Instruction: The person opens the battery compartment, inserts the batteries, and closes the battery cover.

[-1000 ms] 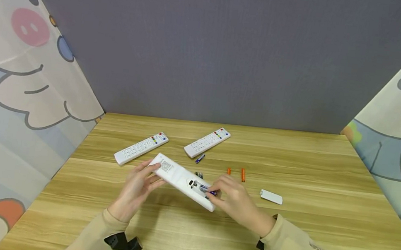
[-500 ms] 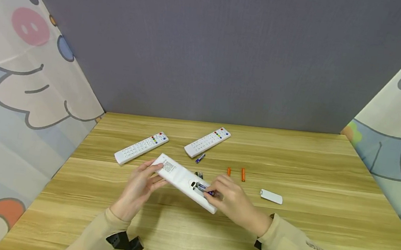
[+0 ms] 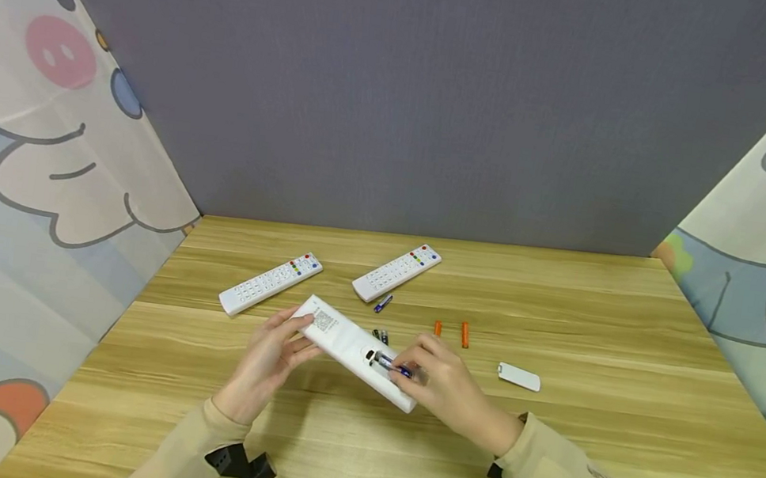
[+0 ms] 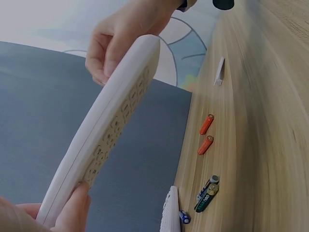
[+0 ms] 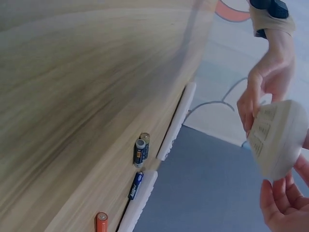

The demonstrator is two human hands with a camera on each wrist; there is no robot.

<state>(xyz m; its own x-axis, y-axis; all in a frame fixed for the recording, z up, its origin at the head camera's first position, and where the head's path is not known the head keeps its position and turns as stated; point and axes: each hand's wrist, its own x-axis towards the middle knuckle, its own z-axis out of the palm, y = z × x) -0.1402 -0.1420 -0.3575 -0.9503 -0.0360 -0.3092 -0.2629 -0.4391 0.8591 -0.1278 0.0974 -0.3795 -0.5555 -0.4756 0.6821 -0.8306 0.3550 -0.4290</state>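
A white remote control (image 3: 342, 339) is held above the table, its back turned up and its battery compartment uncovered. My left hand (image 3: 262, 368) grips its upper-left end, thumb on the back beside a printed code; the left wrist view shows fingers under the button side. With thumb and fingers my right hand (image 3: 444, 380) pinches a blue-and-silver battery (image 3: 383, 360) at the compartment. How deep the battery sits I cannot tell, as the fingers cover part of it. The white battery cover (image 3: 519, 376) lies on the table to the right of that hand.
Two more white remotes, one at the left (image 3: 270, 283) and one farther back (image 3: 396, 273), lie buttons up. A blue battery (image 3: 383, 303), two dark batteries (image 4: 206, 195) and two orange batteries (image 4: 206, 124) lie on the wooden table (image 3: 595, 321). A grey panel (image 3: 443, 103) stands behind.
The remote and my left hand have shifted slightly right, the remote's near end a little lower. My right hand keeps its pinch at the compartment, and more of the battery shows now.
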